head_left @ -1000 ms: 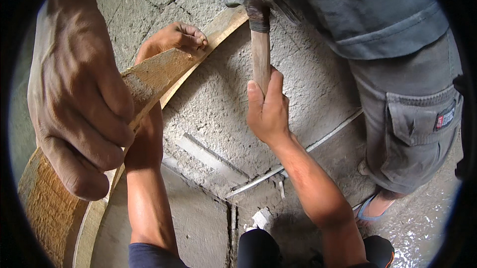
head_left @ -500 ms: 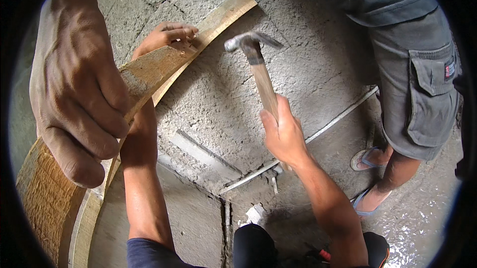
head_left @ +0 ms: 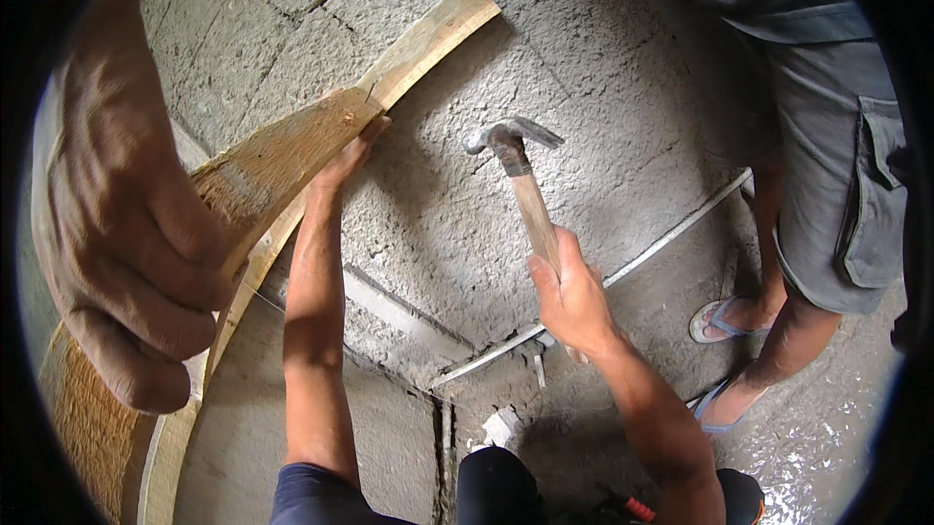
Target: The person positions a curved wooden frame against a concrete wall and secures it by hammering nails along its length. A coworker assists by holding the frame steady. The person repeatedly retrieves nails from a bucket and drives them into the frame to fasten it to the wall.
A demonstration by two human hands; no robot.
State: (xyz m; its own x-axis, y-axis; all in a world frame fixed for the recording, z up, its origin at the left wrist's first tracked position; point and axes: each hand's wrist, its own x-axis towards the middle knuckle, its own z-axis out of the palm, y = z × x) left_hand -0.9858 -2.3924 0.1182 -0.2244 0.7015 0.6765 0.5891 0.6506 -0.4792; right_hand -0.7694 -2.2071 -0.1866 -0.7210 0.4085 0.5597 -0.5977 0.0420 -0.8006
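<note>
Noted apparent nailing of lapped boards (head_left: 292, 157) at left, with fingers of right hand (head_left: 574, 296) clamped on hammer (head_left: 532, 204), those of left hand (head_left: 342, 167) too hidden to tell; judged an aimed blow needed.

Reaches up from the lower edge with both arms, set well apart. Stretches the left forearm (head_left: 313, 330) almost straight, with the left hand (head_left: 345, 163) farther out than the right, partly hidden, its grip unclear. Slants the right forearm (head_left: 647, 389) up and inward from a bent elbow. Holds the right hand (head_left: 576, 303) curled tight, thumb on its left side, wrist nearly straight
</note>
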